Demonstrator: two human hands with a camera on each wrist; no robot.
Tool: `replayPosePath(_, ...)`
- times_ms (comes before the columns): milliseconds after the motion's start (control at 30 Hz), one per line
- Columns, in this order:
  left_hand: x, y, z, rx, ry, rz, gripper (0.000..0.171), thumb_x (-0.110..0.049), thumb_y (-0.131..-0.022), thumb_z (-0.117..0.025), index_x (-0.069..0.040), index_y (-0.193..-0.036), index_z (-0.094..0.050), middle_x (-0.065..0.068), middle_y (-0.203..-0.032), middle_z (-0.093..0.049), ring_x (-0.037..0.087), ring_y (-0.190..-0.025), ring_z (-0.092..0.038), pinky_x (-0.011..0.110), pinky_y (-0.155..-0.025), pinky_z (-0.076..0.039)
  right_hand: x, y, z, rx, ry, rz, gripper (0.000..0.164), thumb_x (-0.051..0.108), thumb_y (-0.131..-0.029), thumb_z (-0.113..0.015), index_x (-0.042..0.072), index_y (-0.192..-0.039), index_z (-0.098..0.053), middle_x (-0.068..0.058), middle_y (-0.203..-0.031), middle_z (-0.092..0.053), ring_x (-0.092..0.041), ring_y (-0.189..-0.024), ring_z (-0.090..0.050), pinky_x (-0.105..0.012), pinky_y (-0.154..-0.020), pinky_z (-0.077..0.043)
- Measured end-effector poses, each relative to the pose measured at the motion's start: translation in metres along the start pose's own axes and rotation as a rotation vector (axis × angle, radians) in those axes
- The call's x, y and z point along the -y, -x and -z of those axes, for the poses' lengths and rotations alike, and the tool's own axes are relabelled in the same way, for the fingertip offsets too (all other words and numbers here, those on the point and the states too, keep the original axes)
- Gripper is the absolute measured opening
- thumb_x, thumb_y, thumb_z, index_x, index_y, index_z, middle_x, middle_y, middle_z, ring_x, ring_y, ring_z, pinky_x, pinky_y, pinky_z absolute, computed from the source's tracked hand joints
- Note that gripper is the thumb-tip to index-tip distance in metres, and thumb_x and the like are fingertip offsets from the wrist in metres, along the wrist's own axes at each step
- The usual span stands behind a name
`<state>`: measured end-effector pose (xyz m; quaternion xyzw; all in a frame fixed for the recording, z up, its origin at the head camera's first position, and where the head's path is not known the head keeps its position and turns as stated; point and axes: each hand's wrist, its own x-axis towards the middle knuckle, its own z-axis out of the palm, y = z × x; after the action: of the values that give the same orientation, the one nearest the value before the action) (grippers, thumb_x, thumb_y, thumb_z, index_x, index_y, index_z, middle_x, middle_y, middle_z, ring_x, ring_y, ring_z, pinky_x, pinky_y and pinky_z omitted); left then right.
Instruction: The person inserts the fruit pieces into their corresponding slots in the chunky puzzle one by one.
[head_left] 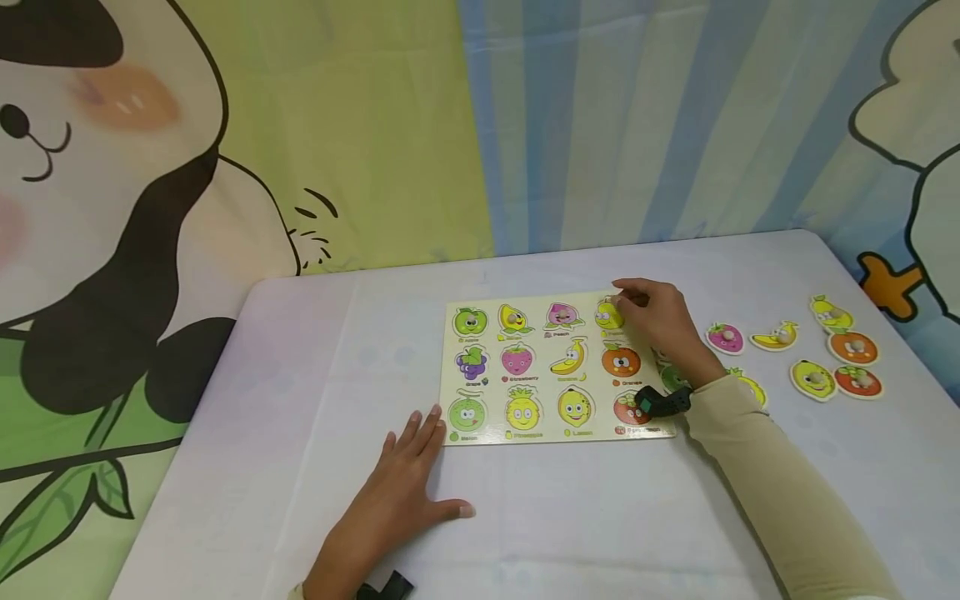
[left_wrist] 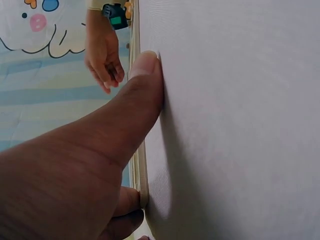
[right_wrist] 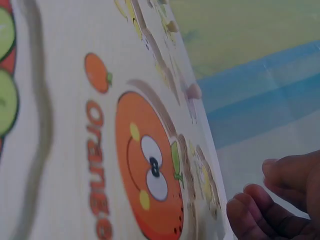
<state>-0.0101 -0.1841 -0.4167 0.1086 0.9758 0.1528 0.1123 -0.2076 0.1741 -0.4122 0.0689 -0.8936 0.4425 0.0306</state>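
A fruit puzzle board [head_left: 495, 390] lies on the table, printed with named fruit shapes. Knobbed peach [head_left: 562, 315] and avocado [head_left: 514, 318] pieces sit in its top row. My right hand [head_left: 660, 321] is over the top right corner, by the pear picture [head_left: 604, 315]; in the right wrist view its loosely bent fingers [right_wrist: 245, 212] show nothing between them and the thumb. The orange picture [right_wrist: 150, 170] appears close below. My left hand [head_left: 405, 479] rests at the lower left corner, fingertips touching the board's edge and thumb spread out on the tabletop.
Several loose knobbed pieces lie right of the board: strawberry [head_left: 724, 337], banana [head_left: 775, 336], pear [head_left: 831, 312], orange [head_left: 852, 347], lemon [head_left: 812, 380] and tomato [head_left: 858, 382]. My right forearm partly covers a yellow piece [head_left: 752, 388] and a green one [head_left: 671, 379]. A printed curtain hangs behind the table.
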Motion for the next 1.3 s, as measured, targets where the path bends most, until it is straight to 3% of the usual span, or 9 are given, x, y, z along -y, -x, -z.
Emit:
replayPosePath(133, 0.001, 0.001, 0.001, -0.01, 0.001, -0.008, 0.114, -0.069, -0.064, -0.076, -0.004, -0.149, -0.037, 0.005, -0.161, -0.019, 0.032, -0.146, -0.013, 0.057, -0.114, -0.016, -0.014, -0.001, 0.009, -0.048, 0.006, 0.015, 0.039, 0.024, -0.099, -0.057, 0.003, -0.131, -0.061, -0.019, -0.11, -0.064, -0.033, -0.099, -0.061, -0.037, -0.076, -0.052)
replayPosePath(300, 0.001, 0.001, 0.001, -0.014, 0.0, -0.011, 0.114, -0.069, -0.064, -0.075, -0.004, -0.149, -0.037, 0.005, -0.161, -0.019, 0.031, -0.147, -0.012, 0.057, -0.114, -0.015, -0.061, -0.014, 0.015, -0.12, 0.061, -0.02, 0.048, 0.046, -0.097, -0.054, 0.015, -0.133, -0.062, -0.006, -0.108, -0.065, -0.02, -0.093, -0.063, -0.02, -0.067, -0.05)
replayPosePath(467, 0.001, 0.0, 0.0, -0.011, 0.016, -0.011, 0.114, -0.069, -0.063, -0.075, -0.004, -0.149, -0.037, 0.005, -0.161, -0.019, 0.031, -0.147, -0.012, 0.056, -0.115, -0.014, -0.095, -0.022, 0.023, -0.111, 0.082, -0.044, 0.061, 0.062, -0.092, -0.047, 0.021, -0.136, -0.06, -0.003, -0.11, -0.065, -0.018, -0.089, -0.064, -0.027, -0.069, -0.051)
replayPosePath(733, -0.001, -0.002, -0.001, -0.003, 0.023, -0.015, 0.113, -0.068, -0.064, -0.076, -0.004, -0.149, -0.037, 0.005, -0.161, -0.019, 0.03, -0.147, -0.012, 0.056, -0.115, -0.015, -0.113, -0.015, 0.05, -0.157, 0.05, -0.047, 0.062, 0.063, -0.091, -0.05, 0.02, -0.134, -0.061, -0.003, -0.107, -0.065, -0.013, -0.086, -0.065, -0.019, -0.062, -0.051)
replayPosePath(833, -0.001, -0.002, -0.001, -0.005, 0.027, -0.023, 0.112, -0.065, -0.065, -0.078, -0.004, -0.149, -0.038, 0.005, -0.161, -0.019, 0.03, -0.147, -0.012, 0.057, -0.114, -0.015, -0.107, -0.009, 0.063, -0.18, 0.02, -0.087, 0.059, 0.058, -0.092, -0.054, 0.017, -0.134, -0.061, -0.003, -0.105, -0.065, -0.009, -0.082, -0.065, -0.017, -0.059, -0.05)
replayPosePath(1067, -0.001, -0.002, -0.001, -0.009, 0.021, -0.017, 0.111, -0.065, -0.065, -0.078, -0.004, -0.149, -0.038, 0.005, -0.16, -0.02, 0.03, -0.147, -0.012, 0.056, -0.114, -0.015, -0.048, 0.015, 0.084, -0.157, 0.06, -0.206, 0.053, 0.04, -0.099, -0.051, 0.005, -0.138, -0.054, -0.018, -0.116, -0.061, 0.0, -0.079, -0.058, -0.007, -0.063, -0.045)
replayPosePath(1300, 0.001, 0.0, -0.001, -0.004, 0.014, -0.002, 0.114, -0.068, -0.063, -0.077, -0.005, -0.149, -0.038, 0.005, -0.16, -0.02, 0.031, -0.147, -0.012, 0.057, -0.114, -0.016, -0.063, 0.023, 0.098, -0.176, 0.039, -0.313, 0.057, 0.043, -0.099, -0.049, 0.008, -0.144, -0.048, -0.012, -0.12, -0.057, 0.006, -0.08, -0.054, -0.004, -0.068, -0.044)
